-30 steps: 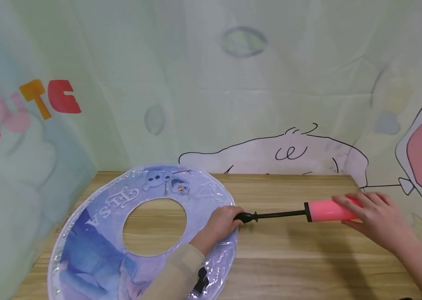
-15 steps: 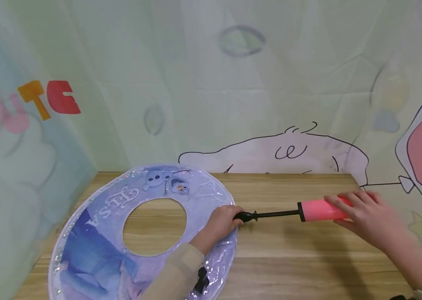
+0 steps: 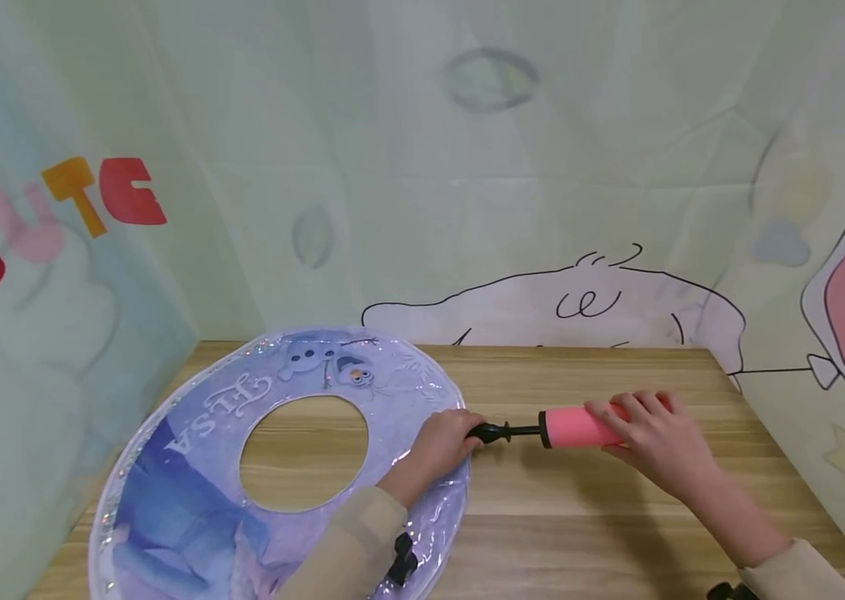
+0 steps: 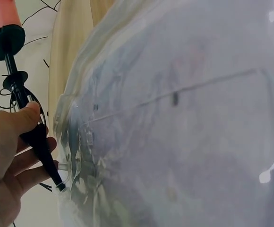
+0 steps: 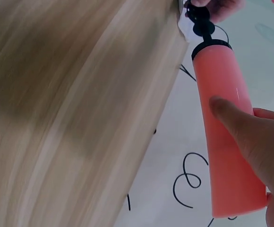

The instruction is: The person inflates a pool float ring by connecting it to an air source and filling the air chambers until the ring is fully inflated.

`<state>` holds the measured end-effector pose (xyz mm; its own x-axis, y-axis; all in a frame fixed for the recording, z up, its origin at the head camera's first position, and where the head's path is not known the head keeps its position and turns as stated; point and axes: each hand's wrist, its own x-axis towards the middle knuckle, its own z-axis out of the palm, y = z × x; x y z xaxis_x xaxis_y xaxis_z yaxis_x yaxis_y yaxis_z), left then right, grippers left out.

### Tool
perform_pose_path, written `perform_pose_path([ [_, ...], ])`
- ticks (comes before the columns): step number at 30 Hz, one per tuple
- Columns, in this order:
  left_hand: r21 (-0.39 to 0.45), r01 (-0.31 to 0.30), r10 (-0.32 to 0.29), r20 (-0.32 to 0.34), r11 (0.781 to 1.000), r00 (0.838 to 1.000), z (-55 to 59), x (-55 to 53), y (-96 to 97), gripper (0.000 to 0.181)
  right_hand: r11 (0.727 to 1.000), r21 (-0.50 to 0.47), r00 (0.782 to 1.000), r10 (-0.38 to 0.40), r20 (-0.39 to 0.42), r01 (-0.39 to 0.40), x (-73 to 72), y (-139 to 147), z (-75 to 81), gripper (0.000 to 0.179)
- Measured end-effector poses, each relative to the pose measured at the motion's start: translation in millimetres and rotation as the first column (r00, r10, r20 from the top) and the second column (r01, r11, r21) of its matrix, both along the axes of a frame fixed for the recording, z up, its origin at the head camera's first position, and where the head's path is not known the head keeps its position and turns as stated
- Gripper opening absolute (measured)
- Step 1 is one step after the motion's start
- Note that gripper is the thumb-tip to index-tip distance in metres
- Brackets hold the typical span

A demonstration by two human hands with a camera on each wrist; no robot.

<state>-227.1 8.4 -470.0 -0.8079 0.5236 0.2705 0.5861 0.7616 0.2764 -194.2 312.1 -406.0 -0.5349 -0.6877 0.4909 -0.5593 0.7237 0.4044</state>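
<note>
While the left hand (image 3: 437, 450) grips the black nozzle (image 3: 487, 432) of the pump (image 3: 546, 429) by the swim ring (image 3: 193, 492) on the table (image 3: 542, 550), the right hand (image 3: 658, 442) clasps the pink barrel (image 3: 576, 427). Pumping seems underway; another stroke would call for keeping the nozzle steady.

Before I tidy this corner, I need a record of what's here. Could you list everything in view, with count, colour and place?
Table: one, wood-brown, across the lower view.
Swim ring: one, blue and lilac, left part of the table.
Hand pump: one, pink and black, right of the swim ring.
Backdrop: pale green with cartoon prints, behind and both sides; sheet count unclear.
Letters: four, red, pink and orange, left backdrop.
Sleeves: two, beige, lower edge.
Left grip: one, bare, on the pump's black end.
Right grip: one, bare, on its pink end.
</note>
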Motion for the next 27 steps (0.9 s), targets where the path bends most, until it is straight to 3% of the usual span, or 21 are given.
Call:
perform_pose_path([
  [16, 0.028, -0.006, 0.007, -0.039, 1.000, 0.999, -1.8, 1.3, 1.2, 0.019, 1.000, -0.005, 1.000, 0.011, 0.006, -0.011, -8.9, -38.9, -16.9, 0.061],
  [27, 0.005, -0.005, 0.005, 0.066, 1.000, 0.998, -1.4, -3.7, -2.8, 0.024, 1.000, -0.014, 0.996, 0.008, 0.093, -0.007, -5.4, -31.1, -19.9, 0.069],
])
